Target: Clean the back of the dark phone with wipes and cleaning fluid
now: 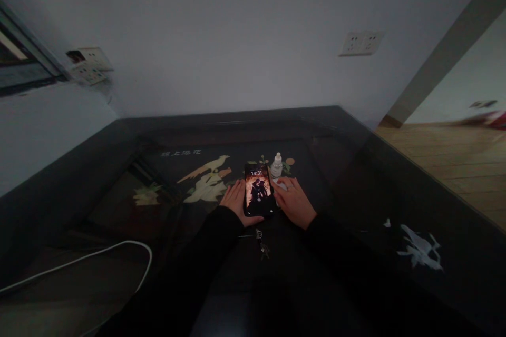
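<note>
A lit phone (259, 189) lay face up on a dark table (348, 179) between two hands, its screen reading 14:31. The left hand (236, 203) rested loosely open, fingers extended along the phone's left side and thumb reaching under its lower edge, apparently steadying it without a firm grip. The right hand (294, 202) sat at the opposite side, fingers bent over a white piece (281, 184); whether they pinched it could not be told. A bottle (276, 166) stood upright just beyond, and a charm (260, 239) lay below the phone. The step in hand appeared to be positioning or tending the phone. The next move seemed to call for a steady left hand and light right fingertips, clear of the bottle.
</note>
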### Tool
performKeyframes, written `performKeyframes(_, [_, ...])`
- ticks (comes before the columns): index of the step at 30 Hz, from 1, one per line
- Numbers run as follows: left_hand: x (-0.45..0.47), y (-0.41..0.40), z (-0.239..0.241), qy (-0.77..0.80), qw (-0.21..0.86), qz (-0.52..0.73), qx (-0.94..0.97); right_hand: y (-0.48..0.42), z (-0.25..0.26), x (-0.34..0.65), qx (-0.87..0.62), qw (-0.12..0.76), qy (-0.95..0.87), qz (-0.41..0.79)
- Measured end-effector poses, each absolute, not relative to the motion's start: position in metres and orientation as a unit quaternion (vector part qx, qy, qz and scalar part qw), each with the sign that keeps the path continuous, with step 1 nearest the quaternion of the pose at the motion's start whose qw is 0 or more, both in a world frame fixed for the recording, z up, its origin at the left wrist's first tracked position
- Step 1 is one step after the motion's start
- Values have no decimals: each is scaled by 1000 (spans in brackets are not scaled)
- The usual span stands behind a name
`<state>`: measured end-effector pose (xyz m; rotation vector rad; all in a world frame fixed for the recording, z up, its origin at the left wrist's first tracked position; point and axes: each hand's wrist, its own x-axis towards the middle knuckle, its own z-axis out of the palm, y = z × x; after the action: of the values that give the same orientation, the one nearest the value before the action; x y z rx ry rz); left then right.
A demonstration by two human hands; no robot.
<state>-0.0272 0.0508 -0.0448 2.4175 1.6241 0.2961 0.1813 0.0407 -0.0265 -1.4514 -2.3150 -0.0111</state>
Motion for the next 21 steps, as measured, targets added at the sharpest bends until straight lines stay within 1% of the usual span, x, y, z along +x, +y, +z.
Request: performKeyframes(21, [-28, 52, -46, 549, 122, 125, 817, 40, -26, 180, -530, 201, -824, -17])
